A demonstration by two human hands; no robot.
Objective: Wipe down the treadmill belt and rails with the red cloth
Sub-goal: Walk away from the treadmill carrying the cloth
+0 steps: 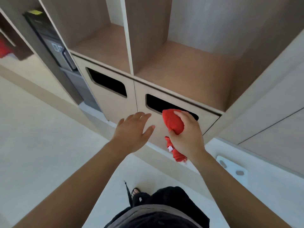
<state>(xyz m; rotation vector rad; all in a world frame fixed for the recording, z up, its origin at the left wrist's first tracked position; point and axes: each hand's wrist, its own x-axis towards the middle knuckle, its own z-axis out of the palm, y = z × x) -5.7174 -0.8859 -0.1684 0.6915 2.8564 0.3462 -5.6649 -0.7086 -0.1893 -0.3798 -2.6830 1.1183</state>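
where the far left edge cut the view, a blurred red shape [3, 48] sat in a dark recess, and beside it a tall black panel [49, 37] stood in a narrow niche. next came the pale cabinet [115, 106], its two doors each cut with a dark opening, the left slot [107, 84] and the right slot [156, 103], with open wood-lined shelves [189, 74] above. the left hand [131, 134] was held out in front of the seam between the doors, palm down, fingers straight and a little apart, gripping nothing; whether it touched the door could not be told. just beside it, the right hand [189, 135] clutched the red cloth [173, 121], fingers and thumb curled round the bunched fabric. the cloth's rounded top lay over the lower edge of the right slot, and a tail with a small white tag hung below the hand. further right, a white scale [233, 168] lay on the pale floor [41, 129] near the wall.
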